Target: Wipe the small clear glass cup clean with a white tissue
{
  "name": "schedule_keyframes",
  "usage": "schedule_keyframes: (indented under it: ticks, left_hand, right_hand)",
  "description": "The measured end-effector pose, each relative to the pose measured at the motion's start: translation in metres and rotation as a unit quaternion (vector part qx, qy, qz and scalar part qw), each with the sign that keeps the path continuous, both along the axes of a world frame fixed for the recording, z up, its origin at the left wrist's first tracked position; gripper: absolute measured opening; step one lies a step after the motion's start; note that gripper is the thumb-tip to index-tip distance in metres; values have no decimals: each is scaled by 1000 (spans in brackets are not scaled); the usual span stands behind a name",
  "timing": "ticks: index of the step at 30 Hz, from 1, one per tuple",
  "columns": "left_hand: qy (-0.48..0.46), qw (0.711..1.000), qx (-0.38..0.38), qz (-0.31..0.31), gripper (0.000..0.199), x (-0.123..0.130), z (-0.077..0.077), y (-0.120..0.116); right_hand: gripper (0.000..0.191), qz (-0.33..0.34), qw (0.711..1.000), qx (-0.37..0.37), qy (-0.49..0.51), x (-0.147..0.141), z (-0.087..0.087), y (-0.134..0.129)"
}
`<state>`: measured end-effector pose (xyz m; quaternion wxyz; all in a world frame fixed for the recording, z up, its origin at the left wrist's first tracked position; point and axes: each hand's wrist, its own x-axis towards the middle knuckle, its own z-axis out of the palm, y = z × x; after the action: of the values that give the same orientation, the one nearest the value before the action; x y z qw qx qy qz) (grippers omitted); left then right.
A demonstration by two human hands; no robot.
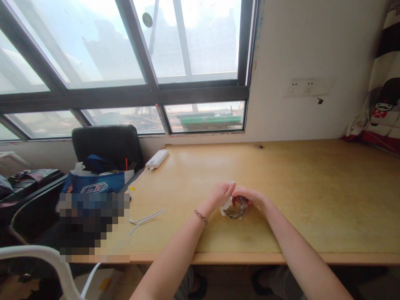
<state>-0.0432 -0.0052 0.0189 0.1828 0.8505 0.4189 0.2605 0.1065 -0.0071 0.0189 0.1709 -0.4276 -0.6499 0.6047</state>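
Both hands meet over the middle of the wooden table [187, 175]. My left hand [221, 195], with a braided bracelet on its wrist, is closed on a white, crumpled piece [225, 206] that looks like paper or tissue. Against its fingertips is my right hand [248, 194], its fingers curled round a shiny, dark, ring-shaped object [239, 211], perhaps a metal bracelet or coil. The ring hangs just below the fingers, near the tabletop. Exactly what the ring is cannot be made out.
At the table's left edge lie a white power bank [157, 159] and a white cable [146, 217]. A black chair [106, 143] with a blue bag [93, 181] stands to the left. Windows and a wall with sockets [302, 87] rise behind the table.
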Motion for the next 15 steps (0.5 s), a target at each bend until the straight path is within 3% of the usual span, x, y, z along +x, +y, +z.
schedule_keyframes:
  ticks: [4,8,12,15]
  left_hand:
    - [-80,995,-31,40,57,-2,0,4]
    - [-222,967,-97,82,55,-2,-1,10]
    - [-366,903,-188,120,49,7,-7,14]
    - [-469,826,-276,147,41,19,-14,16]
  right_hand:
    - [31,-22,999,8,22,-2,3,-2]
    - [37,-110,986,10,126,0,5,0]
    - [35,-236,936,6,259,3,4,7]
    - [35,-284,912,39,292,2,2,11]
